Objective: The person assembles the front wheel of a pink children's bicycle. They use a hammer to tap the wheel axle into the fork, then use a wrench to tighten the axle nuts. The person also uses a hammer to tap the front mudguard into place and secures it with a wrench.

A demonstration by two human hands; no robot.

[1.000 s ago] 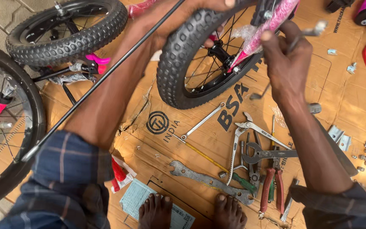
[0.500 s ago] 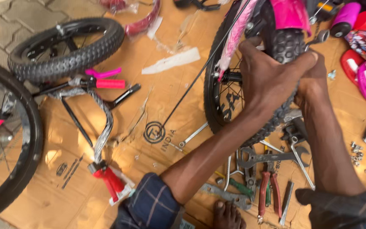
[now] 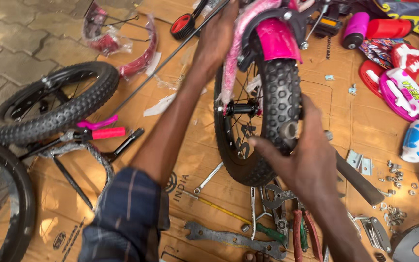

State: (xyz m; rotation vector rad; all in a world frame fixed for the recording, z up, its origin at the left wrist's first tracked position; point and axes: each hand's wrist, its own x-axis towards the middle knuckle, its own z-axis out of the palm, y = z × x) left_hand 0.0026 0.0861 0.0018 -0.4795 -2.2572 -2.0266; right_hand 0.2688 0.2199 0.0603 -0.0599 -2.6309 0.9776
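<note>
- Two hands on the bike: left hand grips the pink fork; right hand lies open against the knobby tyre.
- Pliers, spanners and bolts litter the cardboard underneath.

Flattened brown cardboard box spread across the floor as a work mat — black printed lettering and a round black logo near the middle, another small black mark at lower left. Torn clear plastic wrap at upper left. White paper scrap beside it — no screens visible.
</note>
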